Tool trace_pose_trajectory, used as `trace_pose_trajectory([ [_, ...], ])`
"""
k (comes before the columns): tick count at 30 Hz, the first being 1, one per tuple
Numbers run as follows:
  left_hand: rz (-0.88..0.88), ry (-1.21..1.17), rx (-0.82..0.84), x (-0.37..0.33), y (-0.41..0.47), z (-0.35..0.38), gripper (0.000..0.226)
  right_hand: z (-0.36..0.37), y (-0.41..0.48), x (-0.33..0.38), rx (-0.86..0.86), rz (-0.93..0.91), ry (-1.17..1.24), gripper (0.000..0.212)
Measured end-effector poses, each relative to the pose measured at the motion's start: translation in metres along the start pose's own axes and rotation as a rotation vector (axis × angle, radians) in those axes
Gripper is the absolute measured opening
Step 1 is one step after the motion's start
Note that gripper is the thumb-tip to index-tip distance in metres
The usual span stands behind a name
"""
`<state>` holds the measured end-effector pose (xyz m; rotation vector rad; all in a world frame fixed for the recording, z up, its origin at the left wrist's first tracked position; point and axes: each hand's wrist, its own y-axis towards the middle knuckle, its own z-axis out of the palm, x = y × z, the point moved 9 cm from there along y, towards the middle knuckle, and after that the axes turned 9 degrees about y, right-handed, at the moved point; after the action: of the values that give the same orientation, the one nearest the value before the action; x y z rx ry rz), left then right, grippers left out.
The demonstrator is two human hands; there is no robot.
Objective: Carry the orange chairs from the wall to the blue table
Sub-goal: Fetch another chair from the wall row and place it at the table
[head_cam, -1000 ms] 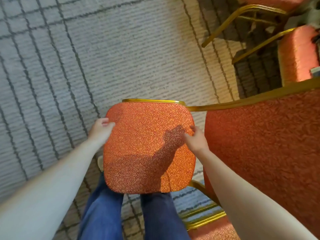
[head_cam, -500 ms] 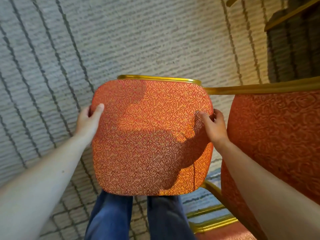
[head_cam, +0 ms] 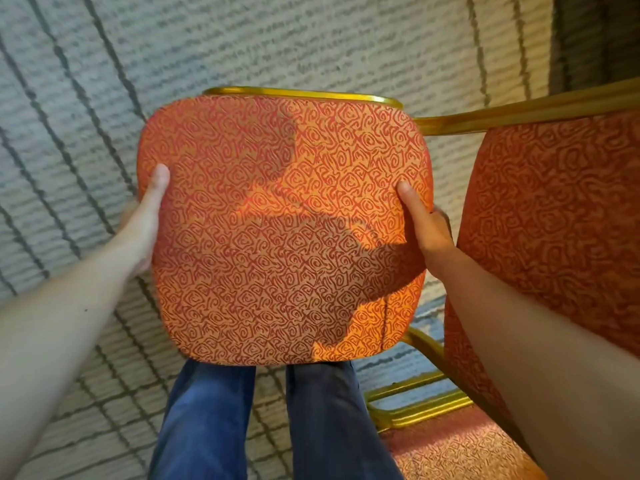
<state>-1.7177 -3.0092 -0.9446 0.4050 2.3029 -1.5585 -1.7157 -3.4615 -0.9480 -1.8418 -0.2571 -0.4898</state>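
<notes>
An orange chair (head_cam: 284, 230) with a swirl-patterned cushion and a gold metal frame fills the middle of the head view, lifted in front of me above my legs. My left hand (head_cam: 145, 220) grips its left edge, thumb on top of the fabric and fingers hidden underneath. My right hand (head_cam: 424, 225) grips its right edge the same way, thumb lying on the cushion. The blue table is out of view.
A second orange chair (head_cam: 554, 216) with a gold frame stands close at my right, almost touching my right arm. Grey carpet (head_cam: 242, 39) with dark lines covers the floor to the left and ahead. My blue trouser legs (head_cam: 263, 420) show below the lifted chair.
The chair in my hands has come up closer to the camera and looks larger. The other chairs at the upper right have left the view.
</notes>
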Motion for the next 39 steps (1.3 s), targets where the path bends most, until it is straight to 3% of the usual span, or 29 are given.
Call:
trace_pose_trajectory([
  [3,-0.002,0.023,-0.009,0.001,0.004,-0.002,0.093,0.000,-0.001,0.000,0.016,0.037,-0.006,0.042],
  [7,-0.011,0.112,-0.106,-0.005,0.000,-0.009,0.106,-0.001,-0.006,0.005,0.016,0.060,-0.034,0.073],
  [12,-0.006,0.215,-0.168,-0.021,-0.015,-0.028,0.125,-0.001,-0.022,0.019,0.013,0.045,-0.068,0.083],
  [18,0.013,0.207,-0.224,-0.064,-0.063,-0.064,0.122,0.004,-0.077,0.075,0.007,-0.016,-0.135,0.099],
  [32,0.105,0.062,-0.090,-0.191,-0.256,-0.157,0.129,-0.019,-0.265,0.243,0.072,-0.217,-0.259,0.111],
  [39,0.177,0.024,-0.013,-0.241,-0.313,-0.189,0.110,-0.014,-0.323,0.310,0.161,-0.280,-0.301,0.110],
])
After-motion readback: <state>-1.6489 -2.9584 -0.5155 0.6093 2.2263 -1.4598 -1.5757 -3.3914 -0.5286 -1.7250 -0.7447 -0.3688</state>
